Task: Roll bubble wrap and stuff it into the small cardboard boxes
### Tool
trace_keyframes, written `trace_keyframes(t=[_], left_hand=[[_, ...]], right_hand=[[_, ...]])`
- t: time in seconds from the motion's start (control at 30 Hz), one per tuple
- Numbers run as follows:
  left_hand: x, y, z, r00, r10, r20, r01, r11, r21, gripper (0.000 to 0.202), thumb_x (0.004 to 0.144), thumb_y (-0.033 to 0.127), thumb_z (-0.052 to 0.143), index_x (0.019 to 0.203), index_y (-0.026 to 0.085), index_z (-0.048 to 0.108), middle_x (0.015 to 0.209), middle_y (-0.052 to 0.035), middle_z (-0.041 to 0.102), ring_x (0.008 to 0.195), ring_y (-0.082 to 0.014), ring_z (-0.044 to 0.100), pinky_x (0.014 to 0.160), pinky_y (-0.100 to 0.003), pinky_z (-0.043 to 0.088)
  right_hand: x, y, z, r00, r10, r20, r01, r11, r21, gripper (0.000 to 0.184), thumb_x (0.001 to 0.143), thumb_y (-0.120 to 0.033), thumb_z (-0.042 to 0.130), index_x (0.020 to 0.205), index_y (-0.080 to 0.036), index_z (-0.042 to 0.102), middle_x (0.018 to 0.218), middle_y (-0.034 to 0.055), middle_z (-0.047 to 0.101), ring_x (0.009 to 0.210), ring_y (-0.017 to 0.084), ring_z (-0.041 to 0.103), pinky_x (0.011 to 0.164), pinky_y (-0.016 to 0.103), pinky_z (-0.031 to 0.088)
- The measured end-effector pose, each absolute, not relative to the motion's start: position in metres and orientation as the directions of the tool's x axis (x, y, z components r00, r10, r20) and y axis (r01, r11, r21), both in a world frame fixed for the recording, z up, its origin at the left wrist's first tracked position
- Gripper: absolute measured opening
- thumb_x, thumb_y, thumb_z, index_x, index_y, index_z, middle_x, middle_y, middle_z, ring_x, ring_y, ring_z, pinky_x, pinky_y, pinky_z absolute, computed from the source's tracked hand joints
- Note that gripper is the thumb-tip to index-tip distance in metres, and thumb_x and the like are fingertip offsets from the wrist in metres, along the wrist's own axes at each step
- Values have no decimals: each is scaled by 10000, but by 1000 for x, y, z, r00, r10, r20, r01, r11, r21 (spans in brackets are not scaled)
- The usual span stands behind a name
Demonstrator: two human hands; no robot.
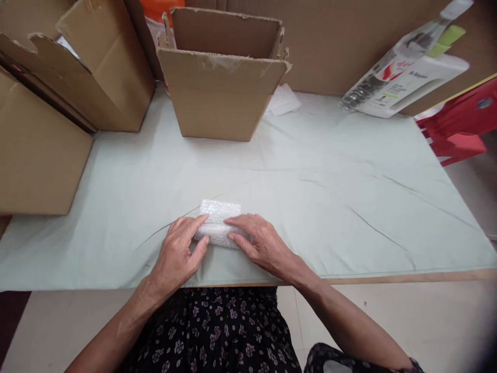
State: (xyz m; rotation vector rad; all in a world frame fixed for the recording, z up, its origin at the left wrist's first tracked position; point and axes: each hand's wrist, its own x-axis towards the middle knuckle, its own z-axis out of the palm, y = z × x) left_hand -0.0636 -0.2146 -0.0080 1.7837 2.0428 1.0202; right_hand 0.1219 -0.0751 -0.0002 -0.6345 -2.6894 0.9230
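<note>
A small roll of bubble wrap (pixel 217 233) lies on the pale green cloth near the table's front edge, with a short flat flap stretching away from me. My left hand (pixel 180 251) grips the roll's left end between thumb and fingers. At the other end, my right hand (pixel 260 241) holds it the same way, thumb on the near side and fingers on top. Whatever is inside the wrap, if anything, cannot be made out.
An open cardboard box (pixel 223 96) stands at the back middle, a folded piece of bubble wrap (pixel 285 99) beside it. More cardboard boxes (pixel 39 150) crowd the left. At the back right are a clear bottle (pixel 404 57) and a white jug (pixel 419 85). A red chair (pixel 462 124) is beyond.
</note>
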Motion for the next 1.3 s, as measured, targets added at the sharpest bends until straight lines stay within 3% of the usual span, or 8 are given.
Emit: trace_keyframes(t=[0.17,0.23,0.47,0.57,0.67,0.87,1.1,1.3], left_hand=[[-68,-197,-19,-316,919,235,827,146,544,348,973,281,566,1309,196,589,1120,-94,709,1029,-258,640,929,-430,517],[-69,-198,-22,-338,912,231,807,154,570,365,965,280,564,1322,204,581,1190,-106,692,1093,-264,646,968,-440,521],[-63,-215,-17,-508,861,13,374,207,904,672,916,307,625,1534,225,371,1358,-141,634,1172,-239,668,991,-412,556],[-58,-212,-8,-423,899,-111,155,192,969,671,941,292,573,1560,213,327,1155,-88,705,1035,-187,708,922,-349,577],[-54,-207,-4,-412,907,-92,205,191,960,653,932,283,579,1549,226,371,1067,-56,711,984,-168,704,858,-302,580],[-70,-185,6,-198,979,50,551,69,832,569,920,242,576,1483,251,494,1008,-40,740,922,-167,721,796,-277,596],[-151,-73,90,-89,690,719,943,-173,283,550,874,218,673,1410,237,553,1369,-120,658,1323,-300,581,1131,-488,462],[-183,-8,73,-40,549,835,977,-152,147,223,825,77,606,987,209,683,939,-46,742,1086,-275,697,1078,-513,462]], right_hand=[[101,-54,-8,-857,513,50,450,792,-413,577,917,-514,677,1332,-118,627,1531,250,487,1379,429,477,1068,619,438],[96,-49,-12,-874,485,33,428,800,-420,499,912,-501,683,1238,-123,656,1516,245,503,1409,426,452,1078,619,429],[109,-65,-9,-888,449,99,215,595,-774,162,938,-307,670,1045,-216,590,1195,80,712,1066,224,678,942,408,517],[117,-66,-2,-865,501,32,238,466,-852,305,912,-305,699,1186,-231,585,1149,64,720,1006,205,689,873,350,530],[125,-59,-1,-838,545,-31,259,346,-902,617,854,-343,765,1401,-221,507,1228,97,698,1074,223,681,910,348,540],[137,-40,-3,-852,511,-113,308,316,-897,265,867,-352,720,1077,-210,645,928,12,709,791,163,647,705,262,508],[135,-1,29,-744,668,30,340,417,-843,184,921,-395,664,1013,-236,653,881,-4,715,795,154,686,707,237,535],[143,45,56,-588,751,301,364,578,-730,154,903,-370,716,1012,-262,705,946,5,761,802,159,722,691,244,567]])
